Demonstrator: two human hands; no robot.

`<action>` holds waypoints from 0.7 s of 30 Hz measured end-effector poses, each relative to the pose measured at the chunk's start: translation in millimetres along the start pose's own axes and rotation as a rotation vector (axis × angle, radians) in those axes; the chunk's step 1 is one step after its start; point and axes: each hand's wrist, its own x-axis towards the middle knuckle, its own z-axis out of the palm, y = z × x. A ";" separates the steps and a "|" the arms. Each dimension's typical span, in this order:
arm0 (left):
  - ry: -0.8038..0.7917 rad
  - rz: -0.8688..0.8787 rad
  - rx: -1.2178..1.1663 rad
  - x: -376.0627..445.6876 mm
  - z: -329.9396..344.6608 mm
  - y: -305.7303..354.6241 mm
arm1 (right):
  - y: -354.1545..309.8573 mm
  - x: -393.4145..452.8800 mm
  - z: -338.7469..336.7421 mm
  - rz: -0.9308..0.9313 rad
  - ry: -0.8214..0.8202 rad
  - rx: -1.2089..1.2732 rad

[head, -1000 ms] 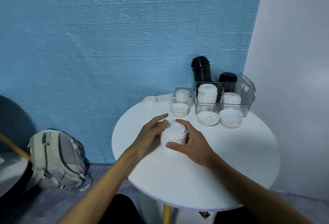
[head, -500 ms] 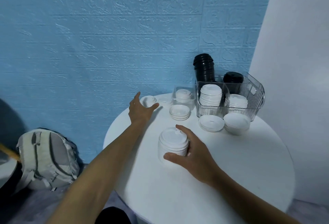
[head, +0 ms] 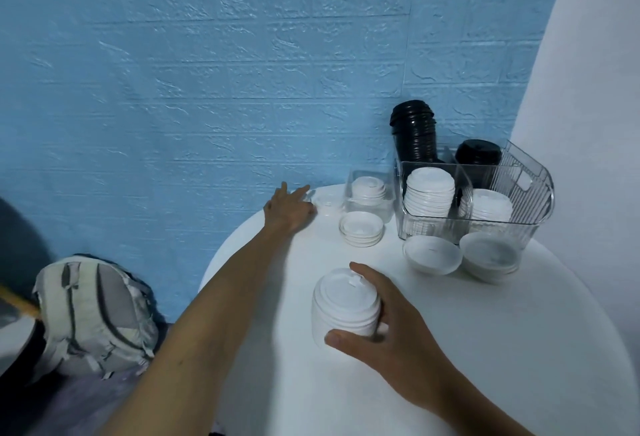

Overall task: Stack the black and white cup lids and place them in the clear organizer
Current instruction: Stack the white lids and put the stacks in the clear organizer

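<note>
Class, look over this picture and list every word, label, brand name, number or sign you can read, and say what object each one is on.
No readable text anywhere in this view.
White lid stack in the right hand: small embossed marks on top, too blurred to read.
Clear organizer: no label visible.
Backpack: no legible logo.

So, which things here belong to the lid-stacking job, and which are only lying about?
Job:
- white plastic lid stack, held by the right hand
- single white lid near the left hand
- loose white lid piles
- black lid stack
- clear plastic organizer

Lying about:
- grey fabric backpack on the floor
- small clear box
</note>
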 end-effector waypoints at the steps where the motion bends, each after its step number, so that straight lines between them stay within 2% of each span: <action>1: 0.009 -0.002 -0.018 -6.8 -3.0 2.6 | -0.4 -0.3 -0.5 -0.005 0.000 -0.001; 3: 0.065 -0.008 -0.109 -13.7 -3.6 2.8 | -1.3 -1.2 -2.0 -0.008 -0.004 0.002; 12: 0.109 0.041 -0.291 -42.1 -2.8 -9.4 | -6.1 -2.1 -4.7 -0.014 -0.005 -0.003; 17: 0.172 0.064 -0.516 -48.6 -12.8 -4.1 | -10.0 -3.9 -2.8 0.016 0.001 0.038; 21: 0.193 0.116 -0.511 -30.5 -18.2 17.4 | -8.6 -3.7 -2.6 0.017 0.002 0.045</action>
